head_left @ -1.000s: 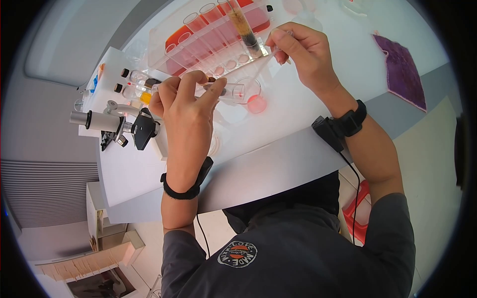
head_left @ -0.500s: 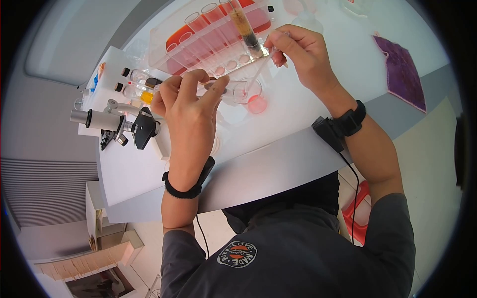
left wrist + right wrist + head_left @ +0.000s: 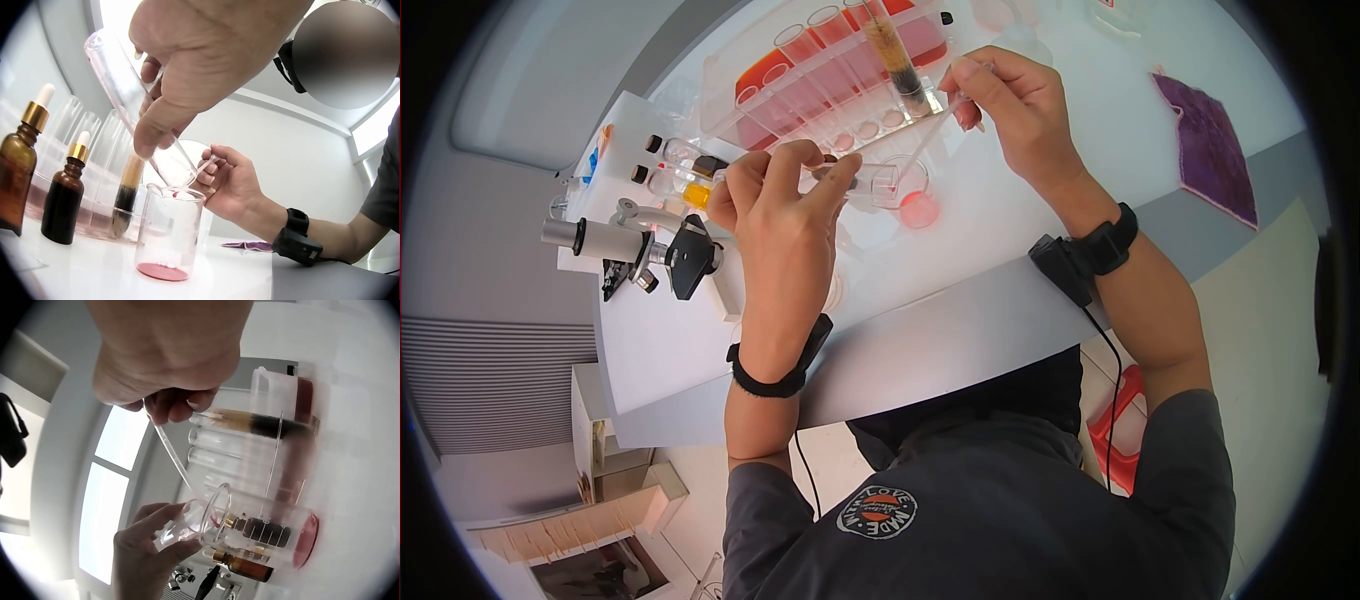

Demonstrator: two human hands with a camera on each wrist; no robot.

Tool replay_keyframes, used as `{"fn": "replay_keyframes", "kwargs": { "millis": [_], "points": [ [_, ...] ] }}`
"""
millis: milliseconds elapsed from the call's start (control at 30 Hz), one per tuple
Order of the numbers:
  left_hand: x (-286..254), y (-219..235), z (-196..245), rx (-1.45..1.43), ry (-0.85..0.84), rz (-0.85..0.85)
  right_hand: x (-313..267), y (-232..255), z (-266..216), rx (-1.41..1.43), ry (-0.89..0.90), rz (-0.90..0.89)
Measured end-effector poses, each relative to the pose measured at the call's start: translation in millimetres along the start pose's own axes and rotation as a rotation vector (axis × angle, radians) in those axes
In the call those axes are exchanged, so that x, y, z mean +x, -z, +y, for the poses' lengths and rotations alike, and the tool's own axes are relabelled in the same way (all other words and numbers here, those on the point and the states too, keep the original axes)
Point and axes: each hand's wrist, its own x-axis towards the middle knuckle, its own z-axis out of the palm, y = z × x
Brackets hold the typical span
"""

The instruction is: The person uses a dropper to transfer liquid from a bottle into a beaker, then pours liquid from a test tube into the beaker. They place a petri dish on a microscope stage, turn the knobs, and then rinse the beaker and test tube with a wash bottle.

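My left hand (image 3: 775, 220) grips a clear glass test tube (image 3: 115, 87), tilted so that its mouth lies at the rim of a glass beaker (image 3: 169, 231). The beaker stands upright on the table with a shallow layer of pink liquid (image 3: 164, 272) at its bottom. A red drop (image 3: 176, 194) shows just inside the rim. Between thumb and fingers, my right hand (image 3: 1020, 115) pinches a thin clear rod (image 3: 173, 453). It slants down toward the tube's mouth and the beaker's rim.
Behind the beaker, a rack holds several test tubes (image 3: 830, 80), one with layered tan and black filling (image 3: 892, 60). Dropper bottles (image 3: 62, 200) stand to the left, with a microscope (image 3: 615, 245) nearby. A purple cloth (image 3: 1212, 140) lies at the right.
My left hand has shifted slightly right with the test tube, its mouth a little further over the beaker. The right hand with the rod has moved only slightly.
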Motion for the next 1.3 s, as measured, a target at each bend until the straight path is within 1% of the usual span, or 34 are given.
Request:
{"fn": "replay_keyframes", "kwargs": {
  "millis": [300,500,600,700,800,900,1000,1100,1200,1300],
  "points": [
    [1.0,0.6,2.3,-0.015,0.016,0.002,-0.1,0.6,-0.9,-0.012,-0.008,-0.022],
    [-0.2,-1.7,-0.1,-0.011,0.009,0.013,1.0,2.9,-0.7,-0.035,0.015,-0.009],
    [0.0,-1.7,0.4,-0.016,0.012,0.017,0.7,1.2,-0.4,-0.009,-0.007,0.001],
    [0.1,-1.3,0.5,-0.012,0.009,0.003,0.4,2.7,-0.7,-0.017,-0.002,-0.021],
    [0.1,-1.3,0.2,-0.019,0.011,-0.002,1.5,4.3,2.1,-0.032,0.022,0.002],
    [0.2,-1.4,0.2,-0.022,0.011,-0.001,0.8,2.3,0.8,0.009,-0.026,-0.004],
    [0.2,-2.1,-0.6,-0.011,0.002,-0.002,0.5,3.4,0.9,-0.042,0.010,0.000],
    [-0.1,-2.5,-0.9,-0.019,0.002,0.006,2.0,3.4,2.0,-0.050,0.011,0.014],
    [0.1,-2.3,-0.4,-0.016,0.003,0.002,1.1,3.0,0.6,-0.028,-0.015,-0.026],
    [0.4,-1.8,-0.1,-0.018,0.000,-0.002,0.1,2.8,-2.2,-0.058,0.008,-0.021]
  ]
}}
